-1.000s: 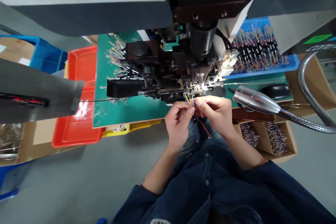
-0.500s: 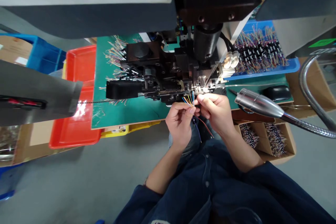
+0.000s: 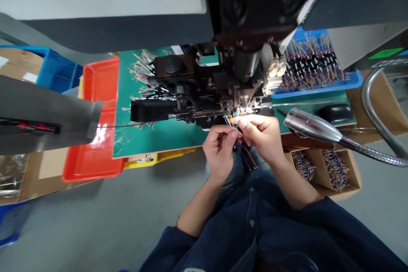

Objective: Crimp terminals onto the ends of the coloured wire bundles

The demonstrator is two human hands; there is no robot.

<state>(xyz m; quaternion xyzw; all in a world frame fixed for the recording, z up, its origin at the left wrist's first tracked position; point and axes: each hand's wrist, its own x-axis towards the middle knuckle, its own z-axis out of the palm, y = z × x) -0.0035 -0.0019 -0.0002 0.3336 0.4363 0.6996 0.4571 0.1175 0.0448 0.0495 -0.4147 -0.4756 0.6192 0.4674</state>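
Just in front of a black crimping machine (image 3: 207, 93), my left hand (image 3: 219, 148) pinches a small bundle of thin coloured wires (image 3: 230, 121). The wires fan out above the fingertips in blue, yellow and orange, and a red and a dark blue one hang below. My right hand (image 3: 263, 136) is closed at the same wires, thumb against forefinger, close to the machine's metal working head (image 3: 245, 108). Its fingers cover exactly what they grip. A strip of terminals (image 3: 116, 126) runs into the machine from the left.
Bundled wire harnesses fill a blue tray (image 3: 355, 80) at right and a divided cardboard box (image 3: 347, 193) below it. More lie on the green tabletop (image 3: 159, 140) behind the machine. A lamp on a bendy neck (image 3: 314, 125) juts in from the right; red trays (image 3: 92, 157) stand left.
The wire tips have shifted and lean more to the right, and the right fingers have moved slightly over them. The hanging wires have swung closer together. The view has tilted slightly.
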